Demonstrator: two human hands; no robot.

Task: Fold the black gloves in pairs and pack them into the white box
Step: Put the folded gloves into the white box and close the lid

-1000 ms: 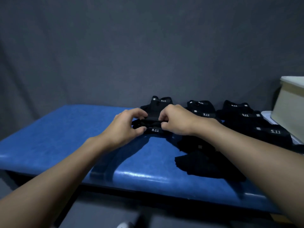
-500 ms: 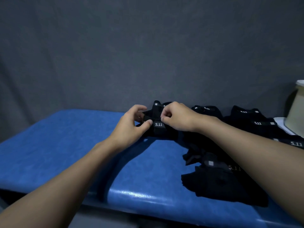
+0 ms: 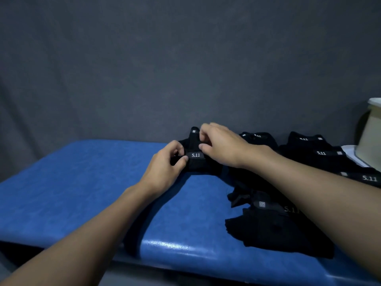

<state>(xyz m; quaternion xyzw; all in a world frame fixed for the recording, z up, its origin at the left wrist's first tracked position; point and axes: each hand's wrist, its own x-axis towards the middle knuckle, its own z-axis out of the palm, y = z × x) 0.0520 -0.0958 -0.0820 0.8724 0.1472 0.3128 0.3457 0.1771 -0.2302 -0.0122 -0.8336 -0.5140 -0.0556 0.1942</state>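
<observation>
Since the frame half a second ago, your right hand has moved its fingertips slightly higher on the glove pair; your left hand has kept its place. The glove pair lies on the blue bench, near its far edge, with a white "5.11" label facing you. Your left thumb presses the bundle just beside the label, and the curled fingers grip its left side. Your right thumb and forefinger appear to pinch the raised black flap above the label; the dark fabric makes the exact contact hard to confirm. Both hands sit close together, clamped on the same bundle. To the right and nearer you, a loose heap of gloves lies on the bench, partly under your right forearm. Folded pairs line the far edge further right. The white box stands at the right border of the view, well apart from the bundle. Grey cloth hangs behind.
</observation>
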